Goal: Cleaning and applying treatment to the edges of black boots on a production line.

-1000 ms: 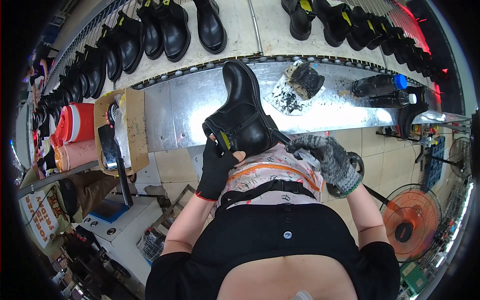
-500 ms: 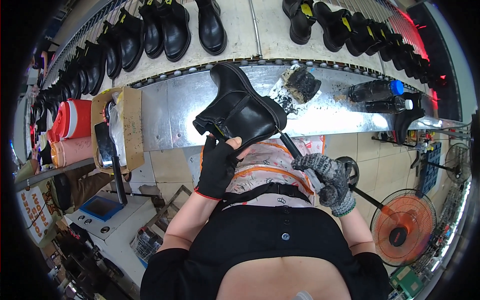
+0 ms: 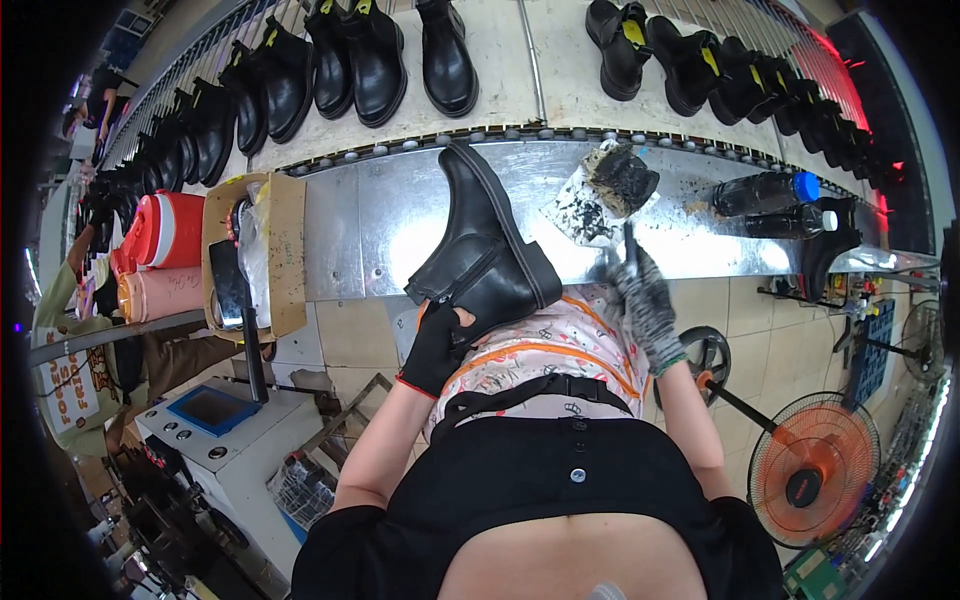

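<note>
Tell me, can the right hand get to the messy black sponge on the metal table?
Probably yes. The right hand in its grey glove is already up by the black sponge, holding a thin tool, and nothing sits between them on the metal table.

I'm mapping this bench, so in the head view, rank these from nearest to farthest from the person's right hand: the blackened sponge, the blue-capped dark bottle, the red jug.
From the right hand, in a grey glove:
1. Blackened sponge, just above the hand on the metal bench.
2. Blue-capped dark bottle, lying farther right on the bench.
3. Red jug, far across at the left end.
</note>
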